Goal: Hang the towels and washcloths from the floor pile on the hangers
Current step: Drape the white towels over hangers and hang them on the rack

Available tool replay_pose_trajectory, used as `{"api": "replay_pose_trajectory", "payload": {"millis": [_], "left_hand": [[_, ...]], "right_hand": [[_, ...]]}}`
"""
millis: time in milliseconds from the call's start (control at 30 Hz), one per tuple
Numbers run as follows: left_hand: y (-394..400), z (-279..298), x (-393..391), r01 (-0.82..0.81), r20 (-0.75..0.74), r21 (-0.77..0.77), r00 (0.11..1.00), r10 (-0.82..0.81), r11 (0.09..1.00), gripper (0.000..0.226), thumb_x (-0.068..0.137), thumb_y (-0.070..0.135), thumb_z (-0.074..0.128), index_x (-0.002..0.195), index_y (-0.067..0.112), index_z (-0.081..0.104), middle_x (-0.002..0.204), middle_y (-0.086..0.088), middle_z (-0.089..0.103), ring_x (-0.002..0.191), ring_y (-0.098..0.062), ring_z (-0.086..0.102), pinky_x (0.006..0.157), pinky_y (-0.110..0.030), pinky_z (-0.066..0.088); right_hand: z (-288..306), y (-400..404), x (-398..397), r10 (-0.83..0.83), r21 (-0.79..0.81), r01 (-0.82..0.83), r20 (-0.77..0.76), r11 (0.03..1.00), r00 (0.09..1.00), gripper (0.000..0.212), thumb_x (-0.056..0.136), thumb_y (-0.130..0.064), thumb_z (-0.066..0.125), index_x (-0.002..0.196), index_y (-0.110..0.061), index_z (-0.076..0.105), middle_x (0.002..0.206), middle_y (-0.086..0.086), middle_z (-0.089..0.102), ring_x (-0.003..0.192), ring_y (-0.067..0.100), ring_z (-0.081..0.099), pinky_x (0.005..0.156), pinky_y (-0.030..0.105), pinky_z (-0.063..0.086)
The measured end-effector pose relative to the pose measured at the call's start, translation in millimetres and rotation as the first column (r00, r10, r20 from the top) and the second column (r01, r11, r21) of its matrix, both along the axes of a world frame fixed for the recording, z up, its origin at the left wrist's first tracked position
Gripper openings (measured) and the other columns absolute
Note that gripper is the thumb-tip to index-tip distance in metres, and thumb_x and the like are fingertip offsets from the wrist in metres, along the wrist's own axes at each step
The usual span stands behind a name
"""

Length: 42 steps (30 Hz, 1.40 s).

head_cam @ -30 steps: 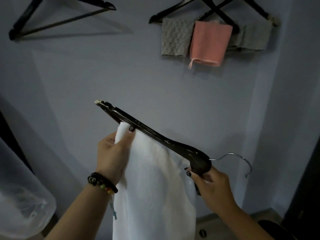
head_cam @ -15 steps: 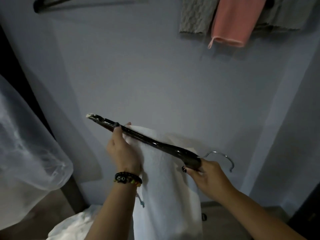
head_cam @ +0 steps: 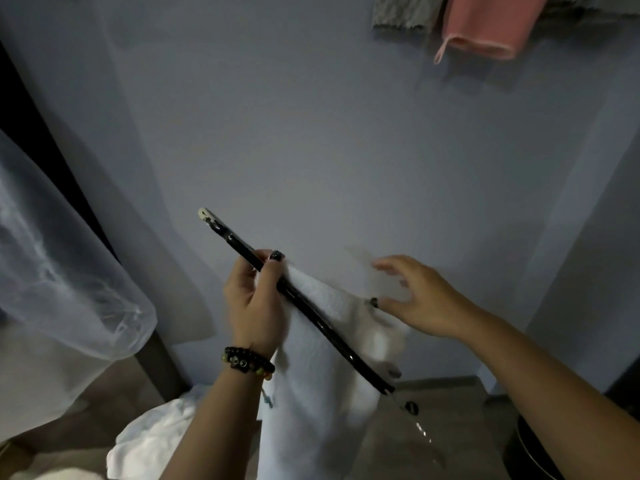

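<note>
A black hanger (head_cam: 311, 306) slants from upper left to lower right, its metal hook (head_cam: 420, 427) now pointing down at the floor. A white towel (head_cam: 322, 393) hangs over its bar and drops out of view. My left hand (head_cam: 256, 306) grips the hanger's upper arm, thumb over the bar and towel edge. To the right of the hanger, my right hand (head_cam: 415, 296) hovers blurred with fingers spread, at the towel's far edge. A white pile (head_cam: 156, 434) lies on the floor at lower left.
A pink washcloth (head_cam: 485, 26) and a grey one (head_cam: 401, 12) hang at the top right against the blue wall. A sheer white curtain (head_cam: 62, 271) bulges at left beside a dark post. A dark round object (head_cam: 533, 448) sits at lower right.
My right hand has let go of the hanger's neck and moved up to the right. The hanger has swung steeper, hook end dropping, held by my left hand alone. The view tilted down.
</note>
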<state>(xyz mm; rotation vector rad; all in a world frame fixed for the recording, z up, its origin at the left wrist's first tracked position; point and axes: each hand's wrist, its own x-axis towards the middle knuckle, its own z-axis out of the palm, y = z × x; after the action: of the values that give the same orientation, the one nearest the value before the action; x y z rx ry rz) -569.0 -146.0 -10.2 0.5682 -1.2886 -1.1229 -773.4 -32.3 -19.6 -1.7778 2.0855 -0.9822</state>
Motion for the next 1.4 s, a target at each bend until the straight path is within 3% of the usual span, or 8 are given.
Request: {"api": "replay_pose_trajectory", "payload": {"millis": [100, 233, 500, 767, 933, 1067, 1267, 1400], "left_hand": [[-1, -5, -1, 0.095, -0.034, -0.025, 0.995, -0.096, 0.995, 0.011, 0.068, 0.03, 0.059, 0.071, 0.027, 0.069, 0.073, 0.012, 0.065, 0.077, -0.008, 0.058, 0.074, -0.022, 0.046], [-7, -9, 4, 0.119, -0.105, -0.024, 0.987, -0.121, 0.993, 0.022, 0.065, 0.031, 0.058, 0.078, 0.013, 0.062, 0.071, 0.013, 0.065, 0.073, -0.005, 0.058, 0.071, -0.02, 0.046], [-22, -28, 25, 0.04, -0.148, 0.089, 0.989, -0.027, 0.995, 0.012, 0.075, 0.009, 0.046, 0.075, 0.008, 0.058, 0.067, 0.013, 0.065, 0.073, -0.003, 0.06, 0.071, -0.016, 0.047], [-37, -75, 55, -0.122, -0.017, 0.362, 0.99, 0.137, 0.924, 0.02, 0.095, 0.003, 0.046, 0.09, 0.018, 0.059, 0.086, 0.001, 0.058, 0.08, -0.01, 0.052, 0.077, -0.025, 0.041], [-44, -117, 67, -0.081, 0.126, 0.508, 0.992, 0.019, 0.858, 0.03, 0.098, 0.017, 0.05, 0.126, 0.006, 0.05, 0.127, -0.019, 0.056, 0.112, -0.023, 0.054, 0.102, -0.041, 0.043], [-40, -137, 70, -0.049, 0.179, 0.549, 0.982, -0.059, 0.834, 0.024, 0.097, 0.014, 0.051, 0.12, 0.014, 0.044, 0.115, -0.009, 0.062, 0.111, -0.026, 0.057, 0.092, -0.038, 0.048], [-29, -158, 72, 0.057, 0.122, 0.597, 0.979, -0.16, 0.8, 0.099, 0.093, 0.005, 0.058, 0.145, 0.052, -0.012, 0.134, -0.001, 0.054, 0.115, -0.026, 0.059, 0.098, -0.051, 0.048], [-28, -166, 72, 0.176, 0.131, 0.558, 0.946, -0.296, 0.811, 0.104, 0.081, -0.012, 0.064, 0.145, 0.055, 0.018, 0.124, -0.007, 0.061, 0.106, -0.03, 0.064, 0.089, -0.049, 0.054]], "right_hand": [[-1, -20, 13, 0.089, 0.046, -0.104, 0.25, 0.994, 0.964, 0.077, 0.067, -0.064, 0.065, 0.135, -0.033, 0.045, 0.138, -0.019, 0.042, 0.129, -0.006, 0.036, 0.105, 0.017, 0.028], [-41, -40, 7, 0.133, 0.182, -0.24, 0.461, 0.954, 0.877, 0.052, 0.076, -0.038, 0.076, 0.12, -0.029, 0.05, 0.126, -0.003, 0.054, 0.121, 0.013, 0.05, 0.095, 0.022, 0.045], [-84, -39, 23, -0.076, -0.033, 0.079, 0.071, 0.996, 0.995, 0.059, 0.074, -0.075, 0.047, 0.059, -0.019, 0.035, 0.055, -0.005, 0.035, 0.052, 0.012, 0.037, 0.053, 0.033, 0.03], [-50, -36, 32, -0.212, -0.419, 0.02, -0.417, 0.908, 0.884, 0.049, 0.086, -0.054, 0.052, 0.057, -0.015, 0.046, 0.05, -0.007, 0.034, 0.043, 0.016, 0.033, 0.042, 0.024, 0.029], [-36, -42, 35, -0.192, -0.445, -0.12, -0.594, 0.888, 0.781, 0.047, 0.088, -0.046, 0.055, 0.056, -0.012, 0.05, 0.047, -0.002, 0.039, 0.037, 0.022, 0.035, 0.037, 0.026, 0.028], [-31, -47, 39, -0.174, -0.412, -0.163, -0.666, 0.896, 0.725, 0.046, 0.09, -0.048, 0.05, 0.061, -0.014, 0.061, 0.052, -0.002, 0.053, 0.04, 0.023, 0.046, 0.036, 0.027, 0.035], [-19, -41, 38, -0.178, -0.397, -0.177, -0.707, 0.901, 0.685, 0.036, 0.089, -0.043, 0.053, 0.069, -0.017, 0.069, 0.056, -0.004, 0.06, 0.043, 0.022, 0.052, 0.037, 0.027, 0.039], [-13, -33, 38, -0.192, -0.404, -0.178, -0.72, 0.897, 0.667, 0.034, 0.089, -0.041, 0.054, 0.071, -0.017, 0.07, 0.058, -0.003, 0.061, 0.044, 0.022, 0.054, 0.037, 0.027, 0.039]]}}
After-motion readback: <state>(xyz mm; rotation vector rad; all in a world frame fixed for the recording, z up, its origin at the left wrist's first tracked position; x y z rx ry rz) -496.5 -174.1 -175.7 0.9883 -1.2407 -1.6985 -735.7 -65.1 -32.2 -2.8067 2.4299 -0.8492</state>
